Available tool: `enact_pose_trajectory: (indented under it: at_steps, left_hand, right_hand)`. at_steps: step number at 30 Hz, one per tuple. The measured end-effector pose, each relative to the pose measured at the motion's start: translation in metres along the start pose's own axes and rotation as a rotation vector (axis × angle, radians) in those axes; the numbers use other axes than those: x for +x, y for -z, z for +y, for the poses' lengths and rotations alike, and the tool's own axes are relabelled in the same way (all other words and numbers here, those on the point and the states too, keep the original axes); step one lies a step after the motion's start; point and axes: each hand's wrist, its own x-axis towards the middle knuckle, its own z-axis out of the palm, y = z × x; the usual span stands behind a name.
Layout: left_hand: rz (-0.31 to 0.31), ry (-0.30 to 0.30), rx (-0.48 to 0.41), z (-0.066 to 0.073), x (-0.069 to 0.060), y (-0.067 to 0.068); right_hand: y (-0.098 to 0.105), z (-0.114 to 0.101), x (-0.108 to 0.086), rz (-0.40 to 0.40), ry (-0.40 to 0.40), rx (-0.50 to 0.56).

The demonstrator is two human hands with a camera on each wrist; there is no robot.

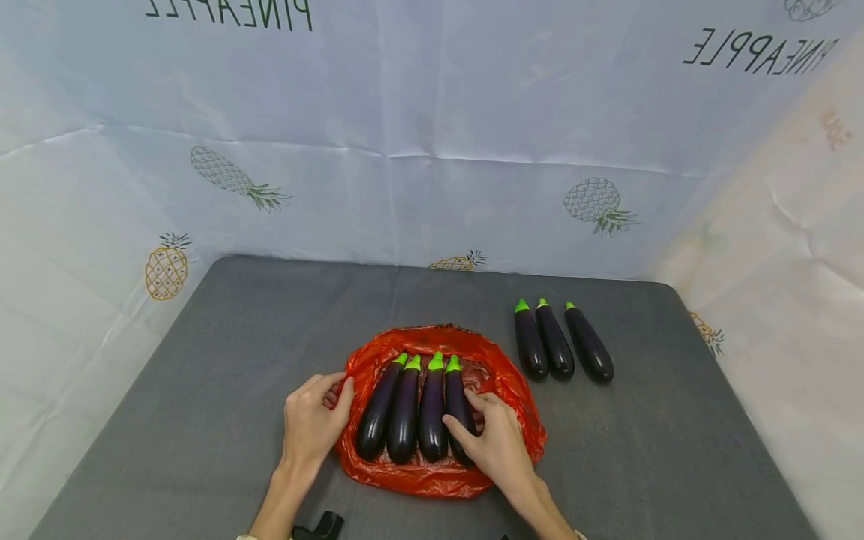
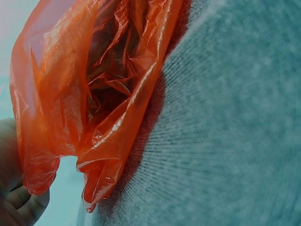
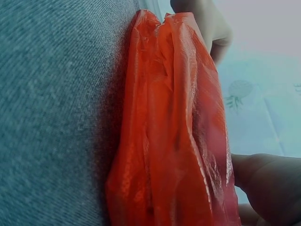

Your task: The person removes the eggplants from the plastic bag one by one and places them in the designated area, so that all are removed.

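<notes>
A red plastic bag (image 1: 520, 405) lies spread on the grey table with its rim opened into a ring. Inside it, several dark purple eggplants (image 1: 403, 416) with bright green stem ends lie side by side. My left hand (image 1: 316, 416) pinches the bag's left rim; the left wrist view has its fingers (image 2: 33, 202) beside the crumpled film. Over the bag's right part, my right hand (image 1: 496, 439) grips the rightmost eggplant (image 1: 456, 401) between thumb and fingers. In the right wrist view the red film hides that eggplant.
Three more eggplants (image 1: 555, 341) lie in a row on the table (image 1: 675, 435), right of the bag and farther back. A black object (image 1: 327, 526) shows at the front edge of the view. Pineapple-printed white cloth (image 1: 405, 202) hangs behind the table.
</notes>
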Motion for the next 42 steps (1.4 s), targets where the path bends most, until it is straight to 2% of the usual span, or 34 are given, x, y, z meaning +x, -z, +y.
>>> enact_pose_trajectory:
  at_steps: [24,37,42]
  left_hand:
    - [-0.002,-0.008,-0.004,0.0002,0.0002,0.0]
    - [-0.006,-0.002,0.007,-0.0003,0.0,-0.0002]
    - [-0.002,-0.006,0.004,-0.0004,0.0,-0.0006]
  right_hand:
    - [-0.0018,0.0011,0.0,0.011,-0.002,0.021]
    - [0.0024,-0.0039,-0.0006,0.047,0.009,0.036]
    - [0.0039,-0.0067,-0.0003,0.05,-0.01,0.038]
